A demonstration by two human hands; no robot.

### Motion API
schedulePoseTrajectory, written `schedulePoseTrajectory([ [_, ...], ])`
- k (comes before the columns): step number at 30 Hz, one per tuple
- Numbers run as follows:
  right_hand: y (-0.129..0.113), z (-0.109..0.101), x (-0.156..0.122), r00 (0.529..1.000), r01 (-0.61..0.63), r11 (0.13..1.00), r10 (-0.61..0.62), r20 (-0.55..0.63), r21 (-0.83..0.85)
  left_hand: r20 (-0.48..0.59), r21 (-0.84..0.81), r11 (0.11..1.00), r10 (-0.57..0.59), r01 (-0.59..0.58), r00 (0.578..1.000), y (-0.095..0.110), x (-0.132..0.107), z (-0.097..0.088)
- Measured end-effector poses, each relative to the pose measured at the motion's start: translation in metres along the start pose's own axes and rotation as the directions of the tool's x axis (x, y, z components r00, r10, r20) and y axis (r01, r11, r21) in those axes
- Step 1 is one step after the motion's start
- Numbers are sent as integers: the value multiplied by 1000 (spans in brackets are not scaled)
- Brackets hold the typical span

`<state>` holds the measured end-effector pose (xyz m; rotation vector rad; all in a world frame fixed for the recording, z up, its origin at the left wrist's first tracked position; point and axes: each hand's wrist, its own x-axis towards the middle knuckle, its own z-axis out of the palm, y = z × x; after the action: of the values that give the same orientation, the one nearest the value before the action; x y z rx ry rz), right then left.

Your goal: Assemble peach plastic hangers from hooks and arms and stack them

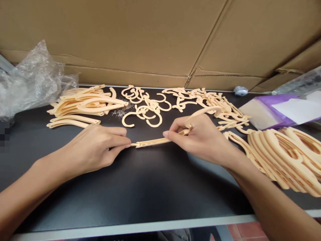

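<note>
Between my hands a cream plastic hanger (pixel 154 142) is held above the black table, its hook rising over my right hand. My right hand (pixel 198 135) is closed around the hanger's arm near the hook. At the other end, the thumb and fingers of my left hand (pixel 100 145) pinch a thin piece at the tip; most of that piece is hidden by the fingers. Loose hooks (pixel 147 107) lie beyond my hands. Curved hanger arms (pixel 87 100) are piled at the back left, and more small hanger parts (pixel 208 100) lie at the back right.
Stacked hangers (pixel 281 157) lie on the right of the black table (pixel 140 197). Crumpled clear plastic (pixel 35 80) sits at the left. A purple and white package (pixel 283 108) is at the right. Cardboard (pixel 125 36) stands along the back edge.
</note>
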<state>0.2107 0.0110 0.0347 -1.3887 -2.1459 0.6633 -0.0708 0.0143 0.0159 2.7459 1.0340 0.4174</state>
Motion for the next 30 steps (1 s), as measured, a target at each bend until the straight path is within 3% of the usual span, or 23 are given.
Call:
schedulePoseTrajectory([
  [3, -1, 0, -1, 999, 27, 1000, -28, -19, -14, 54, 83, 995, 44, -48, 998, 1, 0, 0],
  [8, -4, 1, -4, 999, 37, 998, -38, -27, -41, 46, 166, 985, 34, -41, 998, 5, -4, 1],
  [20, -2, 4, -6, 995, 47, 992, -57, -84, -114, 21, 125, 992, -34, 31, 999, 9, -7, 4],
  [26, 2, 3, -3, 977, 68, 988, -93, -191, -137, -163, 4, 999, -32, 34, 986, 6, -1, 6],
  [30, 7, 2, 1, 940, 52, 996, -75, -332, -79, -345, -63, 997, -66, 47, 936, 4, 1, -3],
])
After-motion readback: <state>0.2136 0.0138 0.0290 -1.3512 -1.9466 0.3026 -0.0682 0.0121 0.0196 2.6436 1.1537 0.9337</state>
